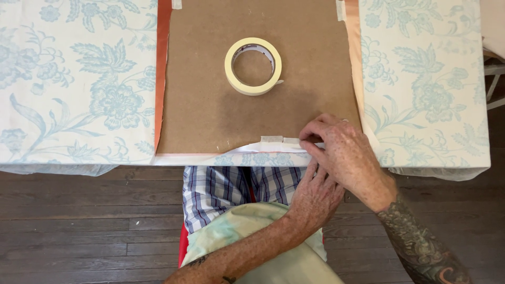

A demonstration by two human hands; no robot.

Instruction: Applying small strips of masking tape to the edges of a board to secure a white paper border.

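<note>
A brown hardboard panel (221, 105) lies on a table covered with a pale blue floral cloth (79, 89). A roll of cream masking tape (253, 66) lies flat near the panel's middle. Thin white and orange material (210, 155) is folded up over the board's near edge, with a short strip of tape (279, 140) stuck across it. My right hand (344, 158) presses its fingertips on that folded edge just right of the tape strip. My left hand (314, 195) reaches up beneath the right hand and touches the same edge from below.
Orange edging (162, 79) runs along the board's left side, and tape pieces (341, 10) hold its top corners. Dark wooden floorboards (79, 226) lie below the table. My plaid shorts (221, 189) and pale shirt show at the bottom. A chair frame (494, 73) stands at the right.
</note>
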